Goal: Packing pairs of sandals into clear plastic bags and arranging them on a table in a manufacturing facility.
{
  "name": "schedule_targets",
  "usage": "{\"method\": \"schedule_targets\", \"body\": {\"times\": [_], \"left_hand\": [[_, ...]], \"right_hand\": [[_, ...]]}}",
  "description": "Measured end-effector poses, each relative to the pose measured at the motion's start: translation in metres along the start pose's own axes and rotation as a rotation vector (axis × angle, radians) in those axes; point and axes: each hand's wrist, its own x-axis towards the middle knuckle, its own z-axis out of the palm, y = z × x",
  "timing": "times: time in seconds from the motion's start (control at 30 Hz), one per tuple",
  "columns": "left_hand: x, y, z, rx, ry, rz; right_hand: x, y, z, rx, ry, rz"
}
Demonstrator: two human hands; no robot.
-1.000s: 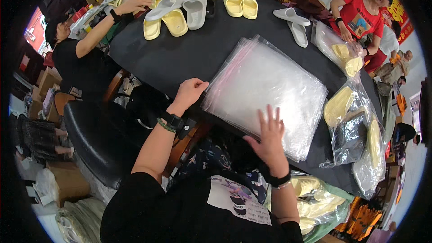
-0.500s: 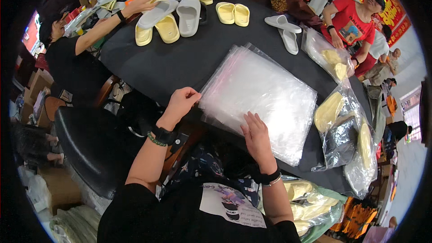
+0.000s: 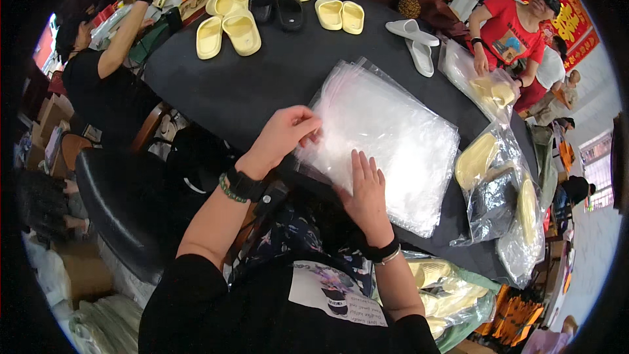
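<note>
A stack of clear plastic bags (image 3: 393, 137) lies flat on the black-covered table (image 3: 190, 92) in front of me. Over the stack's left edge is my left hand (image 3: 282, 132), its thumb and fingers pinched together; whether a bag's edge is between them is too fine to see. My right hand (image 3: 368, 196) rests on the near edge of the stack with its fingers stretched out, holding nothing. To the right of the stack lie clear bags of slippers, pale yellow slippers (image 3: 476, 160) and a dark piece (image 3: 493, 203) showing through the plastic.
Yellow slippers (image 3: 241, 31), black slippers (image 3: 289, 13) and grey slippers (image 3: 419, 56) stand along the table's far side. A co-worker in red (image 3: 514, 39) handles bagged slippers at the right. Another in black (image 3: 108, 88) reaches up at the left, beside a black chair (image 3: 124, 210).
My left hand has moved right and up, further over the stack. My right hand has shifted slightly left. The co-worker at the left has lifted grey slippers off the table, uncovering black ones.
</note>
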Motion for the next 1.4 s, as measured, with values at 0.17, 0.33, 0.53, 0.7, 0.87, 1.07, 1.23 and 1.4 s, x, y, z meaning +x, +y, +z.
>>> {"method": "schedule_targets", "body": {"times": [0.17, 0.33, 0.53, 0.7, 0.87, 1.07, 1.23, 1.4], "left_hand": [[0.003, 0.015, 0.009, -0.051, -0.039, 0.096], [-0.002, -0.011, -0.007, 0.171, 0.19, 0.079], [-0.019, -0.06, -0.02, 0.9, 0.413, 0.004], [-0.01, -0.071, -0.022, 0.729, 0.322, 0.079], [-0.003, -0.059, -0.008, 0.572, 0.268, 0.1], [-0.01, -0.042, 0.02, 0.169, 0.133, 0.111], [-0.013, -0.027, 0.029, 0.321, 0.138, 0.257], [-0.016, -0.056, -0.009, 0.516, 0.127, -0.069]], "right_hand": [[0.008, 0.014, 0.003, 0.208, 0.172, 0.077], [0.01, 0.037, -0.01, 0.319, 0.262, 0.292], [0.011, 0.038, -0.026, 0.38, 0.34, 0.352], [0.01, 0.023, -0.006, 0.312, 0.264, 0.233], [0.009, 0.012, -0.001, 0.324, 0.264, 0.069], [0.01, -0.017, -0.002, 0.242, 0.165, -0.007], [0.011, 0.013, 0.017, 0.189, 0.199, -0.077], [0.008, 0.027, 0.003, 0.417, 0.115, 0.196]]}}
